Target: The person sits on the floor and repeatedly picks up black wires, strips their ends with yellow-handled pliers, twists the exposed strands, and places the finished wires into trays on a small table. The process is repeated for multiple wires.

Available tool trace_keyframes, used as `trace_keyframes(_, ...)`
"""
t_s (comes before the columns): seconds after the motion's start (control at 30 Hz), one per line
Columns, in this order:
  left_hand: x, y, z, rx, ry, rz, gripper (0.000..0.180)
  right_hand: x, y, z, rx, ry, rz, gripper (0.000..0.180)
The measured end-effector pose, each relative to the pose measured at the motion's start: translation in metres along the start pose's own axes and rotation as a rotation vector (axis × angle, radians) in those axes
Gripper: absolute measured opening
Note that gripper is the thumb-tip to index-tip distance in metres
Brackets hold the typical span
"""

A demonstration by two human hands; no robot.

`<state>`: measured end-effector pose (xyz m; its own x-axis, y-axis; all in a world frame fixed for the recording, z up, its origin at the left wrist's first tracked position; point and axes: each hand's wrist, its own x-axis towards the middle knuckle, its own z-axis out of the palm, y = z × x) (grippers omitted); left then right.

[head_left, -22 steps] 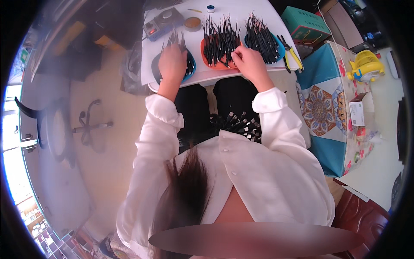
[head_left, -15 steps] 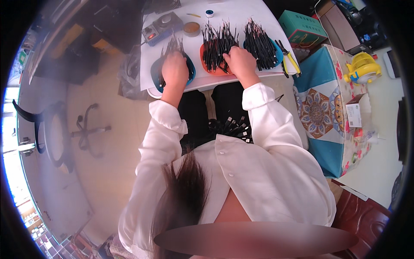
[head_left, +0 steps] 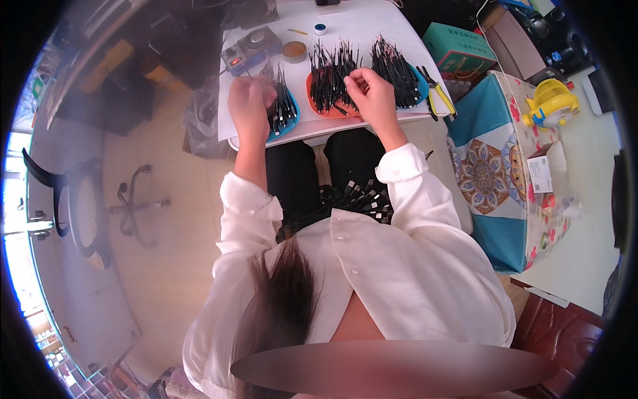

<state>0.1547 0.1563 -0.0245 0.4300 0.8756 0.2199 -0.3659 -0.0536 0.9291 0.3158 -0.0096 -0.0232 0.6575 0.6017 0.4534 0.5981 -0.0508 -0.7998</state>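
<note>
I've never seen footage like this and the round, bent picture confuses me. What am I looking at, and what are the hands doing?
A camera worn on a person's head looks down; its wide lens bends the edges. Both bare hands reach to a white table. On it lie three trays of thin black wires: a blue tray, an orange tray and another blue tray. The left hand is blurred above the first blue tray; the right hand pinches something small over the orange one. Yellow-handled pliers lie on the right.
</note>
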Motion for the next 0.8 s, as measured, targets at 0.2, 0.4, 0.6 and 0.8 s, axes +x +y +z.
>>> trace_keyframes(0.2, -0.071, 0.037, 0.045, -0.161, -0.264, -0.138, 0.02, -0.045, -0.051, -0.015, 0.287, -0.247, 0.036, 0.012)
trace_keyframes(0.4, -0.109, 0.023, 0.066, -0.173, -0.18, -0.183, 0.015, -0.073, -0.053, -0.014, 0.296, -0.306, 0.014, 0.014)
trace_keyframes(0.6, -0.109, 0.018, 0.061, -0.204, -0.175, -0.239, 0.015, -0.048, -0.006, -0.035, 0.124, -0.309, 0.086, 0.018)
trace_keyframes(0.8, -0.112, 0.022, 0.047, -0.1, -0.285, -0.295, 0.016, 0.036, 0.071, -0.05, -0.655, -0.021, 0.145, 0.024)
